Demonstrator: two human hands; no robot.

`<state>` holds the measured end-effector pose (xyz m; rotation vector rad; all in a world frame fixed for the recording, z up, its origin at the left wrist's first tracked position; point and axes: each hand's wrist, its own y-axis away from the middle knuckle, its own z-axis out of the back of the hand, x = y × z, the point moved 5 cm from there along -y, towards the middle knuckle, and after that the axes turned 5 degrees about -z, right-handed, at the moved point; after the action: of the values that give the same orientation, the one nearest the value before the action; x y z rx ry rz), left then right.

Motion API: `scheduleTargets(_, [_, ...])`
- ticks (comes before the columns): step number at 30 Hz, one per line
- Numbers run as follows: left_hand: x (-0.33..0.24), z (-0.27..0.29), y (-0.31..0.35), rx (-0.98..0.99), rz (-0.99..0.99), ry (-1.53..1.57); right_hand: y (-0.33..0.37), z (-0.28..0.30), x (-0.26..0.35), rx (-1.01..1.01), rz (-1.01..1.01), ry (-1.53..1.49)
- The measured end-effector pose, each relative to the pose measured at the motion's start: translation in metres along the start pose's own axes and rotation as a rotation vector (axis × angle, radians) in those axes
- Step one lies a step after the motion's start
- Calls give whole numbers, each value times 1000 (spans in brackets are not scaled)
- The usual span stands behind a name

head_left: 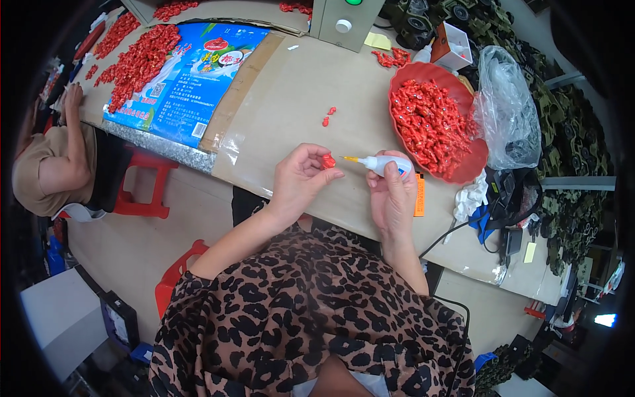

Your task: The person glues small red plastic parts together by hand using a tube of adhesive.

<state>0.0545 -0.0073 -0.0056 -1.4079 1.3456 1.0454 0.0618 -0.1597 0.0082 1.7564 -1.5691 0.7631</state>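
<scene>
Between the thumb and fingertips of my left hand (pixel 301 180) is a small red figurine (pixel 328 161), too small to make out in detail. My right hand (pixel 392 202) is wrapped round a white squeeze glue bottle (pixel 387 165). Its thin yellow nozzle (pixel 350 159) points left at the figurine, with a small gap between them. Two small red pieces (pixel 326 122) lie on the table just beyond my hands. To the right of my right hand stands a red scalloped bowl (pixel 477 169) full of similar red pieces.
A blue printed cardboard sheet (pixel 198 79) with a heap of red pieces (pixel 145 59) covers the table's left. A grey box (pixel 344 23) stands at the back. Right of the bowl are a clear plastic bag (pixel 506 106) and crumpled tissue (pixel 469 198). A co-worker (pixel 59 159) sits at far left.
</scene>
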Motion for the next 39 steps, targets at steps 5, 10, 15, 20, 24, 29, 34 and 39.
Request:
scheduleTargets(5, [3, 2, -1, -49, -21, 45, 7, 0, 0, -6, 118, 158])
scheduleTargets(10, [0, 3, 0, -56, -35, -63, 14, -7, 3, 23, 267, 414])
scheduleTargets(15, [3, 4, 1, -69, -40, -51, 19, -13, 6, 66, 424, 574])
scheduleTargets(20, [2, 3, 1, -72, -35, -50, 19, -12, 4, 65, 452, 622])
scheduleTargets(24, [2, 4, 1, -72, -48, -60, 17, -9, 3, 75, 462, 656])
scheduleTargets(29, [3, 4, 0, -80, -45, -63, 18, -11, 5, 57, 446, 637])
scheduleTargets(34, [2, 3, 0, -33, -60, -124, 17, -11, 5, 67, 465, 634])
scheduleTargets(39, [2, 3, 1, -29, -62, -100, 17, -10, 4, 69, 496, 692])
